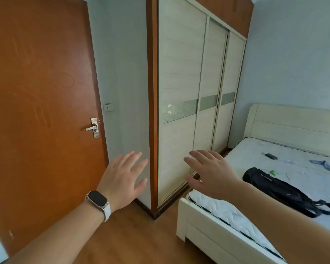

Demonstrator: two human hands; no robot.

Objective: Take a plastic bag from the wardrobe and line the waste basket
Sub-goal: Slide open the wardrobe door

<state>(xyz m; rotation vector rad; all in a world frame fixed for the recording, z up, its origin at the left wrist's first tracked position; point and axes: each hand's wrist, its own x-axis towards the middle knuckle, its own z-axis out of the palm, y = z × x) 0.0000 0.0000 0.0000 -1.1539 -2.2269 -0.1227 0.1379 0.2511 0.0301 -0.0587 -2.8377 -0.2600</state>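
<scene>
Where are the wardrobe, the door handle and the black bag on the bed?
wardrobe (179, 73), head view, nearest sliding panel.
door handle (90, 128), head view, lever.
black bag (274, 189), head view, its body.

Home bedroom, bed (198, 216), sliding-door wardrobe (181, 73), wooden door (40, 92)

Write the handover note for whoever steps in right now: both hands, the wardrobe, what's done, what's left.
Left hand: open, empty, fingers spread, held out near the wardrobe's corner.
Right hand: open, empty, reaching toward the sliding doors, not touching them as far as can be seen.
Wardrobe: all three sliding doors look shut.
No plastic bag or waste basket is in view.
Done: nothing visible yet.
Left: slide a door open, take out a plastic bag, find the basket, line it.
</scene>
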